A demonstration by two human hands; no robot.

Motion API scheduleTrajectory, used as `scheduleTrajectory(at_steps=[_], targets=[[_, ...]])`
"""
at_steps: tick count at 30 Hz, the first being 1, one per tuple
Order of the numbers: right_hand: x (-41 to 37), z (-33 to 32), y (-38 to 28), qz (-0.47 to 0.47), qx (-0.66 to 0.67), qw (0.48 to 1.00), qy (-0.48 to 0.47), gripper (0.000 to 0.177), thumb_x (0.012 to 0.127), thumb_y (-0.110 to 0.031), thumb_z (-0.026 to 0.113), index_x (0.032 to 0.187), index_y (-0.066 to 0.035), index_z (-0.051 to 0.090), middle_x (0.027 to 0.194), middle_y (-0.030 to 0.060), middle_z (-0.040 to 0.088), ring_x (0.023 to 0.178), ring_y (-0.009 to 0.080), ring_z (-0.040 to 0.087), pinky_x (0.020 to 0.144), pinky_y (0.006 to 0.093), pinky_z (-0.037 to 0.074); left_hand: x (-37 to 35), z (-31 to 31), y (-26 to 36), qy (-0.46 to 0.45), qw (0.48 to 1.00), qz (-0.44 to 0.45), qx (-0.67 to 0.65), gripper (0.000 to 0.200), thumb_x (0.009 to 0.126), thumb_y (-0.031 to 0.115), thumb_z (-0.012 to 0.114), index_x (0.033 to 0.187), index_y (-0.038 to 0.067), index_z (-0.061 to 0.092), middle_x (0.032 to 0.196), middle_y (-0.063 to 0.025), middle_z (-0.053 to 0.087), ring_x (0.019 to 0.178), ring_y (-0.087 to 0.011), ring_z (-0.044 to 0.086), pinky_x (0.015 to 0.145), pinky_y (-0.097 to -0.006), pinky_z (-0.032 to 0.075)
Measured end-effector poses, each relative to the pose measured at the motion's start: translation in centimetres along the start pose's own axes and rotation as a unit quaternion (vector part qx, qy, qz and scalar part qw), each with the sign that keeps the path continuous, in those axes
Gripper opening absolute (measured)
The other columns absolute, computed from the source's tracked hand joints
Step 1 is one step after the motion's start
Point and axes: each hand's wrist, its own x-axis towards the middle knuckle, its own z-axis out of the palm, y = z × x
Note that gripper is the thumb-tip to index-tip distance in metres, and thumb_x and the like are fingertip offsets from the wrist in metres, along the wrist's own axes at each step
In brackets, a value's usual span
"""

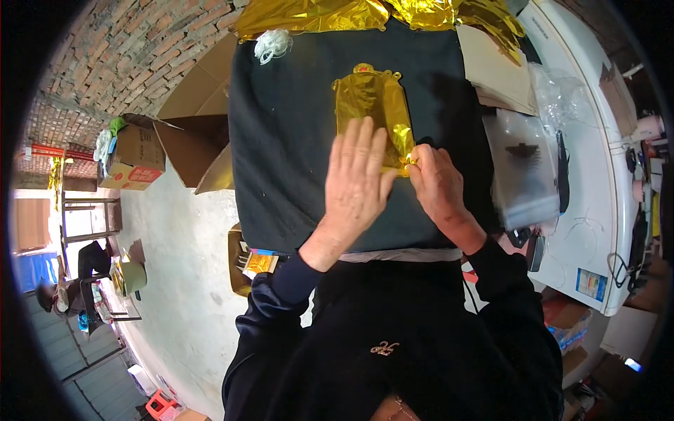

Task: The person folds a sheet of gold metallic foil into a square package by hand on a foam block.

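A flat gold foil balloon (371, 95) lies on the black cloth (281, 140) that covers the table. My left hand (357, 165) rests palm down across its lower left part, with the fingers stretched out. At the balloon's lower right corner, the fingers of my right hand (437, 184) are pinched together on the foil. A small round piece in gold and red (363, 68) sits at the balloon's top edge. My left hand hides part of the foil's lower end.
More gold foil (309, 17) lies along the table's far edge, with a bundle of white string (272, 45) near it. Clear plastic bags (523, 172) and cardboard sheets (497, 70) are at the right. An open carton (196, 151) stands at the left.
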Motion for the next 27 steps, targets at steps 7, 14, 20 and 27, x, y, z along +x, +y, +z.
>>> scheduleTrajectory(at_steps=[7,14,20,27], targets=[[-0.2,0.6,0.6,-0.02,-0.011,1.0,0.022,0.019,0.086,-0.007,0.072,0.097,-0.008,0.056,0.085,0.0086,0.06,0.082,0.0291,0.061,0.069,0.0403,0.054,-0.1,3.8,0.3,-0.045,0.996,-0.027,0.066,0.061,0.104,0.055,0.048,0.153,0.02,0.05,0.161,-0.0258,0.034,0.149,-0.055,0.024,0.121,-0.0666,0.021],[-0.1,-0.2,0.9,-0.068,0.004,0.998,0.017,0.023,0.084,-0.009,0.074,0.103,-0.005,0.062,0.098,0.0109,0.063,0.095,0.03,0.062,0.08,0.0417,0.054,-0.1,3.4,0.3,-0.064,0.995,-0.02,0.07,0.06,0.103,0.055,0.049,0.152,0.021,0.053,0.16,-0.0263,0.035,0.148,-0.0555,0.025,0.121,-0.0665,0.021],[1.2,-1.6,-0.2,-0.195,-0.012,0.979,-0.053,0.064,0.091,-0.034,0.072,0.14,0.004,0.056,0.146,0.023,0.055,0.142,0.0375,0.047,0.12,0.0549,0.028,-0.3,4.0,-0.1,-0.067,0.995,-0.014,0.08,0.064,0.096,0.048,0.061,0.151,0.017,0.053,0.16,-0.0256,0.033,0.147,-0.0568,0.027,0.12,-0.0669,0.021],[3.0,-0.2,3.3,-0.182,-0.036,0.972,-0.145,0.076,0.103,-0.051,0.05,0.154,0.004,0.041,0.161,0.021,0.04,0.155,0.0307,0.031,0.126,0.0571,0.015,0.1,3.1,0.4,-0.089,0.994,-0.034,0.061,0.058,0.101,0.049,0.054,0.152,0.02,0.052,0.162,-0.026,0.032,0.15,-0.0554,0.023,0.122,-0.0661,0.018]])
